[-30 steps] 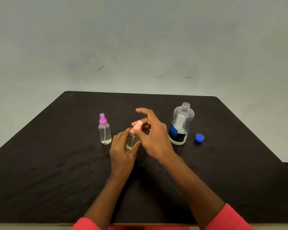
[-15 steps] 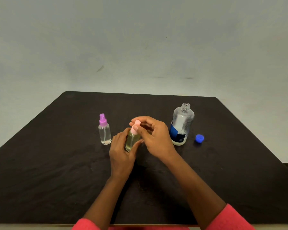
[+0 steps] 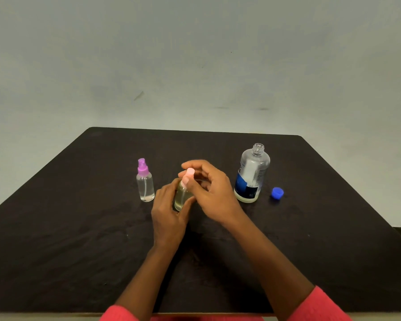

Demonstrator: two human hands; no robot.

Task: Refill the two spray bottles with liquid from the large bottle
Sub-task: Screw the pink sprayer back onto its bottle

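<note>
Pink spray top [image 3: 188, 174] pinched by the right hand [image 3: 214, 191], thumb on the near side, other fingers curled over the far side. Directly below it, small spray bottle [image 3: 181, 199] of pale yellowish liquid, upright near the middle of the table [image 3: 56, 228], gripped round its body by the left hand [image 3: 167, 212], fingers wrapped on the left side, thumb on the right. Whether the top sits fully on the neck: cannot tell, hidden by fingers.

Just left of the hands and apart from them, second spray bottle [image 3: 145, 184], upright, purple top on, clear liquid inside. Right of the right hand, large bottle [image 3: 251, 177], upright, mouth uncovered, blue and dark label on the lower half, clear liquid inside, level hard to read. Further right, apart from it, blue cap [image 3: 277, 193] lying on the tabletop.

Black, slightly wrinkled surface all over the table. Red sleeves [image 3: 320, 306] at the bottom edge, both forearms reaching in from there. Plain pale wall [image 3: 195, 54] behind.
</note>
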